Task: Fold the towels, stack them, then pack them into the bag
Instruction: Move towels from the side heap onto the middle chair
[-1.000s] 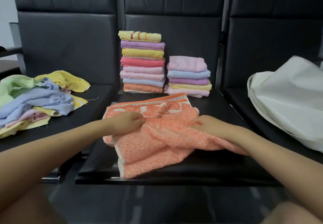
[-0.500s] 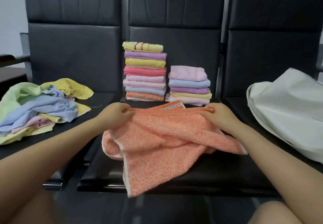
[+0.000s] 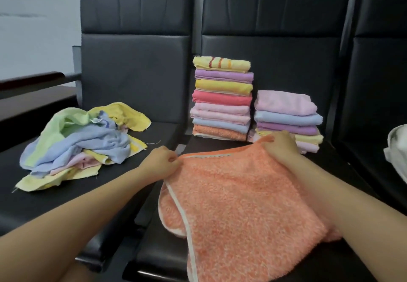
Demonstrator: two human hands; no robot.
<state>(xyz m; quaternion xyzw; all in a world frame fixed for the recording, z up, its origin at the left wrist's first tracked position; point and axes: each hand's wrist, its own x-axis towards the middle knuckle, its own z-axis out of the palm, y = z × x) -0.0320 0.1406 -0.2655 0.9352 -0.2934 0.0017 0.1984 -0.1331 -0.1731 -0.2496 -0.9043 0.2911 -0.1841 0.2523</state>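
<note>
Seating: a row of black padded chairs joined side by side; left chair (image 3: 134, 79), middle chair (image 3: 275, 46), right chair (image 3: 378, 79), each with an upright stitched backrest.
Armrest: a dark armrest (image 3: 37, 79) juts from the far left of the row.
Wall: a pale wall (image 3: 37, 24) behind the chairs.

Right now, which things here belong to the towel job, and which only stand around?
Job: orange towel gripped by left hand and right hand; tall stack; short stack; unfolded pile; white bag.
Around: black seats; wooden armrest.
</note>
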